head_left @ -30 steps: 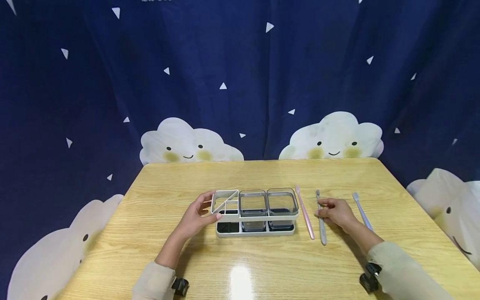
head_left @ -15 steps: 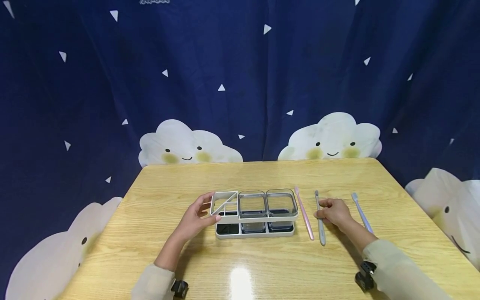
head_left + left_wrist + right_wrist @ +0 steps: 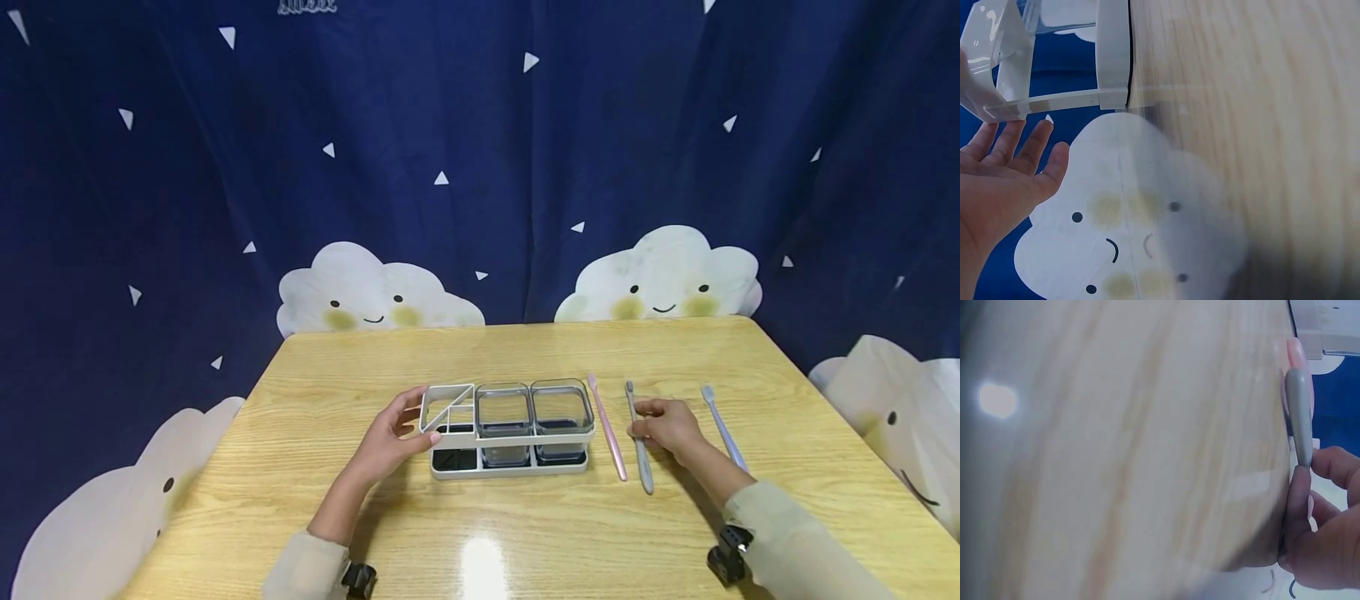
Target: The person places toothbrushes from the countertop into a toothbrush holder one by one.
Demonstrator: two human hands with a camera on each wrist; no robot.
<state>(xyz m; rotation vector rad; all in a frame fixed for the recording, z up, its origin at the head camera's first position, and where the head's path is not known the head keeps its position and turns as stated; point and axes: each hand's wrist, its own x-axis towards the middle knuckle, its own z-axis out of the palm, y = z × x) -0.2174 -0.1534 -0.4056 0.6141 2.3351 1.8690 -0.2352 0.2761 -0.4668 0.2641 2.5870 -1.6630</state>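
Note:
A white toothbrush holder [image 3: 510,438] stands on the table with two clear square cups, a left cup [image 3: 506,455] and a right cup [image 3: 561,452], in its frame. My left hand [image 3: 384,442] holds the holder's left end, thumb at the front and fingers at the side and back. To the right, thumb and fingers of my right hand [image 3: 670,427] pinch a grey toothbrush [image 3: 644,468] around its middle. Its thick handle end [image 3: 1298,400] points away from the hand in the right wrist view. A pink toothbrush [image 3: 609,435] lies between it and the holder.
Right of my right hand lies a blue toothbrush [image 3: 724,427], its lower end behind the wrist. The wooden table [image 3: 480,354] ends at a dark blue curtain [image 3: 390,150] printed with white clouds and triangles.
The grey toothbrush has turned slightly, its head end shifting left and its handle end right. Both hands keep their holds; the head view has shifted a little.

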